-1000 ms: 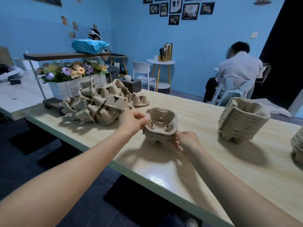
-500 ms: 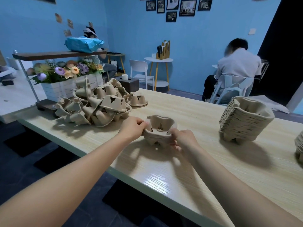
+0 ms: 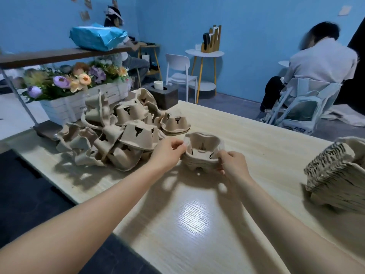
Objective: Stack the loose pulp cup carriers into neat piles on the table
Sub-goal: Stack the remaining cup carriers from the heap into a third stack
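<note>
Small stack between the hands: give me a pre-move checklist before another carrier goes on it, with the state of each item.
1. Small stack sits on the table: ok, its feet appear to rest on the wood.
2. Left hand steadies the stack's left rim: ok, fingers pinch the edge.
3. Right hand steadies the right side: ok, it grips the rim.
4. Carriers in the stack nested evenly: cannot tell, the hands cover both sides.
5. Loose pile within reach of the left hand: ok, it lies right beside it.
6. A hand free to pick the next carrier: not ok, both hold the stack.
</note>
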